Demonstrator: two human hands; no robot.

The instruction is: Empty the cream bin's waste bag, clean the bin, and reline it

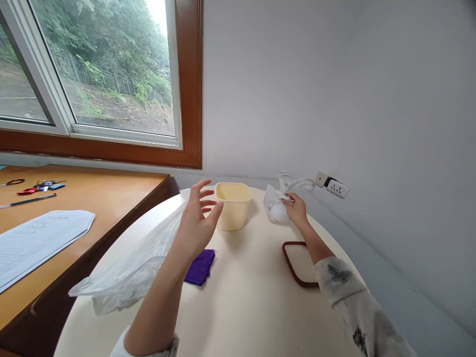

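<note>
My right hand [297,210] pinches the side of a knotted white plastic bag [275,208] at the table's far right. The bag's tied handles stick up and to the right. My left hand [199,220] is raised with its fingers spread and holds nothing. Just beyond its fingertips stands a cream-coloured bin [235,213], upright with its top uncovered. From this angle I cannot tell whether the left thumb touches the bin. A folded purple cloth [201,267] lies partly behind my left forearm. Under my right forearm lies a brown rounded-square frame [292,267].
A large crumpled clear plastic bag [126,277] spreads over the left of the round cream table [253,317]. The wooden desk [122,186] on the left holds papers [40,243] and small tools. A power socket [337,188] is at the wall behind the table.
</note>
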